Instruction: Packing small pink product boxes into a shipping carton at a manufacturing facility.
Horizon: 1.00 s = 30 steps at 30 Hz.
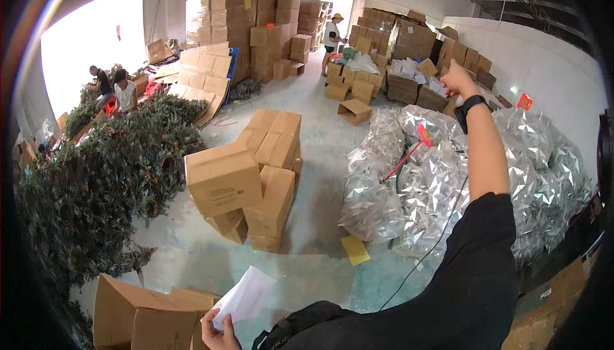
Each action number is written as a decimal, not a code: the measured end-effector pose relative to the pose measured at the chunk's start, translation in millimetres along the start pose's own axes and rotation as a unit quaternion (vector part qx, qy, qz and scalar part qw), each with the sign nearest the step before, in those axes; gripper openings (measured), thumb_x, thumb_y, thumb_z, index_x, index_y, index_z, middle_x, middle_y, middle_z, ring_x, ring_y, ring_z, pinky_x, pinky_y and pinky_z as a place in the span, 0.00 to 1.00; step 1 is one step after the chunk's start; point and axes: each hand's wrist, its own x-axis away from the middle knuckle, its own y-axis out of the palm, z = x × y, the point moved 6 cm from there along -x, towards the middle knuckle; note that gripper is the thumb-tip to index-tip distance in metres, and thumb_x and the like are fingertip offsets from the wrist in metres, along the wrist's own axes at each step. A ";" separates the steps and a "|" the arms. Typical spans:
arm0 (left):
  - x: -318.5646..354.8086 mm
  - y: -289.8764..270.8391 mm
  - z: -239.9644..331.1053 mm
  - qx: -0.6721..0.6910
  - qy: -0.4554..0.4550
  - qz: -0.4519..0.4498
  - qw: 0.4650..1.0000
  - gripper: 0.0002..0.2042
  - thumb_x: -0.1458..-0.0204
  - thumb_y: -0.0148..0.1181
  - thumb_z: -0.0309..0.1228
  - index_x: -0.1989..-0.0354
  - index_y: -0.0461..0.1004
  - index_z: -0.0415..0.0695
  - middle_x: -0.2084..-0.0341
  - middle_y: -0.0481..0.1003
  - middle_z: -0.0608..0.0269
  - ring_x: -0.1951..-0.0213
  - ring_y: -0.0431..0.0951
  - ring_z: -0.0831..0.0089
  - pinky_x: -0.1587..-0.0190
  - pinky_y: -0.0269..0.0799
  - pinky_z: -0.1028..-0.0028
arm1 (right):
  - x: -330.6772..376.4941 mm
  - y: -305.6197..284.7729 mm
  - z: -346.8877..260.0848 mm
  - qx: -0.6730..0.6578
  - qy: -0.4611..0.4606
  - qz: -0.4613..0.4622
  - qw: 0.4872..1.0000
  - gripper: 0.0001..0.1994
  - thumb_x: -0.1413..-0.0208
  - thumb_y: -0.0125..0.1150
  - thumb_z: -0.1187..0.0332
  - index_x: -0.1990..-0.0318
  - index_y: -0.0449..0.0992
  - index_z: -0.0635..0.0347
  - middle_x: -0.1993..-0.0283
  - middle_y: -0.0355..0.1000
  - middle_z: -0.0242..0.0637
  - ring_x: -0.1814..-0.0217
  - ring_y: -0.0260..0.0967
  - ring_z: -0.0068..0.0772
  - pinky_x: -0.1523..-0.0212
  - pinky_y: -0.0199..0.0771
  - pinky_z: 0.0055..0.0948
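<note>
My left hand (220,332), low in the picture, grips a folded white sheet of paper (246,294) between thumb and fingers. An open cardboard box (160,318) stands just left of that hand. My right arm, in a black sleeve with a dark watch (473,102) on the wrist, stretches far forward. At its end my right hand (459,81) is raised with the index finger stretched out and nothing visible in it. Beneath that arm lies a heap of clear bags with silvery star-shaped pieces (428,184). A pink-headed stick (423,136) rests on the bags.
Stacked closed cartons (224,180) stand mid-floor. A big pile of green artificial foliage (115,177) fills the left, where two people (125,91) sit. Another person (331,37) in a yellow hat stands at the back among box stacks. A black cable (422,259) crosses the floor near a yellow sheet (355,250).
</note>
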 end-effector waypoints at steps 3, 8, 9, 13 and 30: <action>1.4 -3.9 -3.3 -0.009 0.004 -0.009 1.000 0.13 0.43 0.61 0.19 0.50 0.73 0.40 0.66 0.73 0.66 0.69 0.73 0.80 0.67 0.79 0.77 | -10.4 -2.9 4.4 0.065 0.028 -0.035 0.997 0.43 0.47 0.53 0.80 0.25 0.38 0.59 0.76 0.73 0.40 0.84 0.69 0.31 0.86 0.67 0.32; 5.2 -1.2 13.0 -0.016 0.019 0.007 1.000 0.12 0.42 0.60 0.18 0.50 0.73 0.39 0.63 0.73 0.65 0.67 0.73 0.79 0.66 0.78 0.78 | -14.3 9.9 20.7 0.058 0.057 -0.051 0.995 0.44 0.46 0.53 0.79 0.24 0.36 0.53 0.78 0.70 0.39 0.85 0.67 0.30 0.87 0.66 0.32; 7.3 -0.6 16.6 -0.025 0.034 0.000 0.999 0.11 0.42 0.60 0.18 0.51 0.73 0.38 0.63 0.73 0.64 0.67 0.73 0.79 0.65 0.78 0.77 | -15.8 8.6 23.9 0.045 0.060 -0.049 0.996 0.44 0.46 0.54 0.79 0.24 0.35 0.53 0.77 0.70 0.39 0.85 0.67 0.30 0.87 0.66 0.33; 12.2 -3.4 40.1 -0.112 0.118 -0.019 0.987 0.08 0.42 0.60 0.19 0.54 0.74 0.36 0.64 0.74 0.65 0.67 0.73 0.81 0.65 0.74 0.78 | -23.2 12.3 23.3 0.030 0.030 -0.001 0.999 0.44 0.45 0.55 0.77 0.24 0.35 0.53 0.76 0.71 0.42 0.84 0.69 0.31 0.86 0.67 0.33; 11.3 19.3 74.1 -0.187 0.036 -0.138 0.972 0.06 0.40 0.58 0.22 0.57 0.77 0.36 0.66 0.77 0.61 0.66 0.74 0.77 0.66 0.70 0.78 | 562.0 273.7 -146.3 -0.324 -0.595 -0.297 0.673 0.29 0.50 0.69 0.55 0.42 0.73 0.60 0.49 0.72 0.39 0.44 0.68 0.43 0.44 0.68 0.38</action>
